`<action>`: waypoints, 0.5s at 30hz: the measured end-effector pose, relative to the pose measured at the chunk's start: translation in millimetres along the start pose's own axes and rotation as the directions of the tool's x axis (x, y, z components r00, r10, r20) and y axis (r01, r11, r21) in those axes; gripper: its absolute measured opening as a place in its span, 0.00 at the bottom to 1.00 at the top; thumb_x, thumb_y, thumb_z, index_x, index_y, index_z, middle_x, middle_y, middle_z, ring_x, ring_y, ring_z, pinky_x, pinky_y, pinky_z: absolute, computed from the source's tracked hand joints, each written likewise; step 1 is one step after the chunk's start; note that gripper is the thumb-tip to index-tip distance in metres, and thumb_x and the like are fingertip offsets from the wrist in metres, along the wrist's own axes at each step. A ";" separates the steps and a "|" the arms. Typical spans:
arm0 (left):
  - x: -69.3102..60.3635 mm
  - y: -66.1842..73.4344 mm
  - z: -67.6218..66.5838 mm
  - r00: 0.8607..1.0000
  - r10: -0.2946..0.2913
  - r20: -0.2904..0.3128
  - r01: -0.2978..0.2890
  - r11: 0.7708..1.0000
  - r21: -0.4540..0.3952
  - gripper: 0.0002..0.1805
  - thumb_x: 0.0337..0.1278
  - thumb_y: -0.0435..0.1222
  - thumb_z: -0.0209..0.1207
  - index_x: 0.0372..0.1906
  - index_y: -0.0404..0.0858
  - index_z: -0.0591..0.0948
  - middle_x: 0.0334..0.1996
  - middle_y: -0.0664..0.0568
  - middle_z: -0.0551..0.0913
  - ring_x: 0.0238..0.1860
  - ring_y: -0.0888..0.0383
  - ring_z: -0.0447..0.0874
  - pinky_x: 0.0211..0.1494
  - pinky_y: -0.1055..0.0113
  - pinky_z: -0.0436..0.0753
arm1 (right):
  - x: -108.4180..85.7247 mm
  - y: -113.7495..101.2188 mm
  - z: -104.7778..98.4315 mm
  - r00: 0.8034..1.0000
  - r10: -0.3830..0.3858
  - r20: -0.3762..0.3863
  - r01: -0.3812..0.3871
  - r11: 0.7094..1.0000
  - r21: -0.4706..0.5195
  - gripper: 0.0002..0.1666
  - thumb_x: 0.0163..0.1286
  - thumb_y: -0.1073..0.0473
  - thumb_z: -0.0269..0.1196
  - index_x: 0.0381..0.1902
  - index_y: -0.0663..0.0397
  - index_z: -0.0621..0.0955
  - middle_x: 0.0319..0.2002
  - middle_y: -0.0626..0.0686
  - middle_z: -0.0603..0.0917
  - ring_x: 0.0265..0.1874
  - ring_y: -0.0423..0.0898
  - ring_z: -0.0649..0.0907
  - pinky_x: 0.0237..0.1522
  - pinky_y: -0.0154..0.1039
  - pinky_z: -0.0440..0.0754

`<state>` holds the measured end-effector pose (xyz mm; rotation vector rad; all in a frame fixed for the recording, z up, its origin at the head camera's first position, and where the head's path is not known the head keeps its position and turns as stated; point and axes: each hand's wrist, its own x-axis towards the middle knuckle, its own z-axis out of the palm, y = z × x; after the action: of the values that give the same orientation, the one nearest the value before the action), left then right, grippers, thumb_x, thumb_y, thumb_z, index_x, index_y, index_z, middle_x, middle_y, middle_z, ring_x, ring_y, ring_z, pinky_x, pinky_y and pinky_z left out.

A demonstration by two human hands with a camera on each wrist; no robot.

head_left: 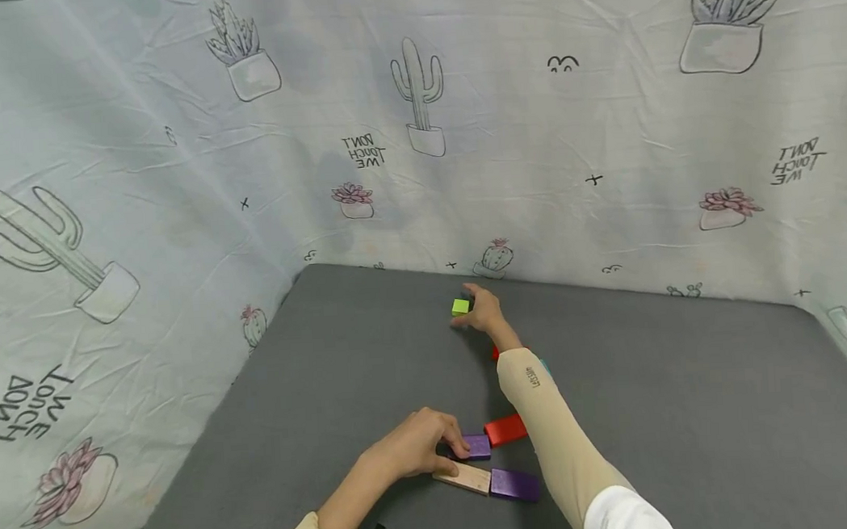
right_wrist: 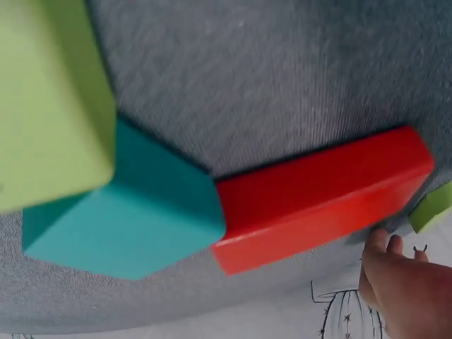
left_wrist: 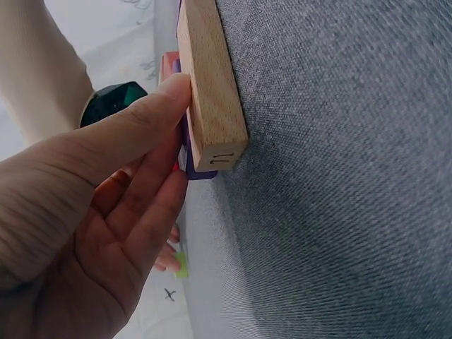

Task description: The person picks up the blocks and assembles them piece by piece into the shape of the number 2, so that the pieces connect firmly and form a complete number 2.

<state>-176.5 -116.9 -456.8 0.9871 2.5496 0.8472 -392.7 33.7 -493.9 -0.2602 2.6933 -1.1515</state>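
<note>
At the far part of the table my right hand (head_left: 483, 309) spreads its thumb and fingers around a small lime-green cube (head_left: 460, 307), with slight gaps visible. The same cube (right_wrist: 432, 207) stands just past a red block's end in the right wrist view. My left hand (head_left: 423, 442) rests lower down. Its thumb touches a plain wooden block (head_left: 473, 478), and its fingertips lie at a purple block (head_left: 478, 447). In the left wrist view the thumb lies along the edge of the wooden block (left_wrist: 212, 92); the finger contact is partly hidden.
A second purple block (head_left: 515, 484) adjoins the wooden one, and a red block (head_left: 505, 430) adjoins the first purple one. Under my right forearm, a red block (right_wrist: 325, 201), a teal block (right_wrist: 141, 205) and a yellow-green block (right_wrist: 49, 106) continue the line. Patterned cloth (head_left: 503, 130) hangs behind the grey table.
</note>
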 end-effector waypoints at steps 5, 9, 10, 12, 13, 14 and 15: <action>-0.7 -2.6 2.2 1.000 0.028 -0.012 -0.027 0.999 0.024 0.13 0.37 0.34 0.75 0.34 0.43 0.89 0.33 0.66 0.83 0.38 0.74 0.78 0.45 0.79 0.75 | 37.4 47.0 30.4 0.980 -0.101 -0.174 0.095 0.994 -0.047 0.31 0.51 0.54 0.76 0.53 0.57 0.81 0.51 0.55 0.82 0.53 0.55 0.76 0.58 0.48 0.69; -1.6 -3.2 2.2 0.999 0.031 -0.008 -0.031 0.999 0.023 0.12 0.37 0.34 0.75 0.34 0.43 0.89 0.33 0.66 0.83 0.38 0.73 0.78 0.46 0.78 0.75 | 12.1 24.8 25.4 0.968 -0.113 -0.225 0.085 0.988 -0.131 0.17 0.56 0.64 0.71 0.43 0.67 0.82 0.41 0.62 0.83 0.42 0.55 0.80 0.47 0.46 0.77; -1.8 -3.4 2.2 0.999 0.032 -0.006 -0.032 0.999 0.021 0.12 0.37 0.34 0.75 0.34 0.43 0.89 0.33 0.65 0.83 0.38 0.73 0.78 0.46 0.78 0.75 | -3.1 8.0 17.5 0.973 -0.095 -0.213 0.064 0.987 -0.146 0.16 0.58 0.67 0.69 0.44 0.70 0.82 0.42 0.64 0.82 0.43 0.56 0.81 0.46 0.46 0.79; -2.4 -3.7 1.9 0.999 0.039 -0.008 -0.038 0.999 0.028 0.12 0.37 0.34 0.75 0.34 0.43 0.89 0.33 0.66 0.83 0.38 0.74 0.78 0.46 0.78 0.75 | -20.4 -9.2 9.4 0.964 -0.111 -0.241 0.075 0.985 -0.155 0.16 0.59 0.70 0.67 0.44 0.74 0.80 0.43 0.67 0.81 0.42 0.57 0.81 0.44 0.45 0.80; -2.7 -3.9 1.7 0.999 0.040 -0.009 -0.040 0.999 0.027 0.12 0.37 0.34 0.75 0.34 0.43 0.89 0.33 0.66 0.83 0.38 0.73 0.78 0.46 0.78 0.75 | -26.0 -15.3 4.6 0.962 -0.107 -0.251 0.070 0.986 -0.153 0.17 0.60 0.69 0.67 0.45 0.75 0.80 0.43 0.67 0.81 0.43 0.58 0.81 0.45 0.44 0.80; -3.1 -4.1 1.5 0.999 0.041 -0.011 -0.041 0.999 0.029 0.12 0.37 0.34 0.75 0.34 0.43 0.89 0.33 0.66 0.83 0.38 0.73 0.78 0.46 0.78 0.75 | -27.0 -17.6 1.3 0.963 -0.082 -0.256 0.048 0.990 -0.136 0.18 0.59 0.69 0.67 0.46 0.75 0.79 0.44 0.68 0.81 0.44 0.59 0.81 0.46 0.45 0.80; -3.6 -4.5 1.3 0.999 0.041 -0.012 -0.041 0.999 0.031 0.12 0.36 0.34 0.75 0.34 0.43 0.89 0.33 0.66 0.83 0.38 0.73 0.78 0.46 0.78 0.75 | -26.9 -18.0 -2.8 0.960 -0.068 -0.271 0.037 0.993 -0.116 0.19 0.60 0.67 0.68 0.46 0.74 0.79 0.45 0.68 0.81 0.45 0.59 0.81 0.46 0.46 0.80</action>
<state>-175.7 -121.5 -460.5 1.0500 2.5683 0.8305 -365.9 29.8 -475.8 -0.2025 3.0150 -1.1294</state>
